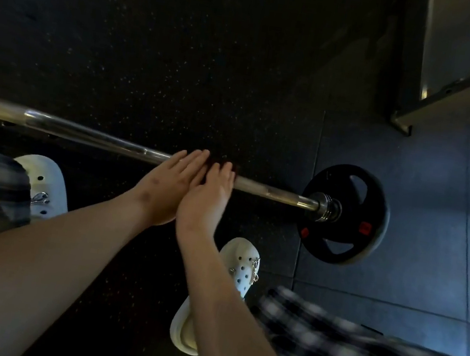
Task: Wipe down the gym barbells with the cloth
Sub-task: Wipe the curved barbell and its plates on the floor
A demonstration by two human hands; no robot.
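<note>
Lying across the black rubber floor (pixel 156 44) is the long shiny barbell (pixel 82 132). It runs from the left edge of the floor out to where the rubber meets the grey tiles (pixel 425 182) on the right. I think it is down low like this so it is easy to reach and cannot fall. A round black weight plate (pixel 376 223) sits on its right end, over the tiles, and that likely helps stop the bar from rolling. A metal frame (pixel 461 86) stands in the far right corner, well apart from the bar. The person stands just beside the bar with a white shoe (pixel 47 177) on the left and another white shoe (pixel 241 267) on the right. The left hand (pixel 170 182) and the right hand (pixel 209 198) lie flat on the bar, side by side and touching, with straight fingers. Two hands together can push down harder for rubbing. A small dark patch shows past the fingertips, and it looks like the cloth (pixel 224 162) pressed on the bar, but it is too dark to be sure.
</note>
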